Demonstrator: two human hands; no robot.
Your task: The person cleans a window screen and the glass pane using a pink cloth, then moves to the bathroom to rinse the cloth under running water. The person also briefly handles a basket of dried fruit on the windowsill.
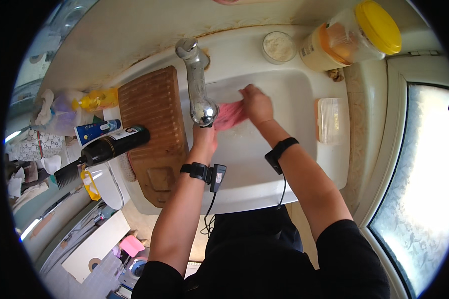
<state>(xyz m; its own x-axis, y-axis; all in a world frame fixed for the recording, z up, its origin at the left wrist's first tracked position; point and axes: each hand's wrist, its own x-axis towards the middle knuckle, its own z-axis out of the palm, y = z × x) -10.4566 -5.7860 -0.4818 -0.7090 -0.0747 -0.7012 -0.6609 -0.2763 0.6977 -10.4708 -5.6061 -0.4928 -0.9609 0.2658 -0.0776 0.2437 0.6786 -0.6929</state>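
A pink cloth is stretched between my two hands over the white sink basin. On its right end, my right hand is closed, slightly blurred. My left hand is at the cloth's left end, beneath the head of the chrome faucet, which hides most of its fingers; how it grips cannot be made out. Each wrist wears a black band with a small device and a cable. No water stream can be seen.
Left of the basin lies a ribbed brown washboard, with a black bottle overlapping its edge. A glass dish of powder and a yellow-lidded jar stand at the back right. A soap box rests on the right rim.
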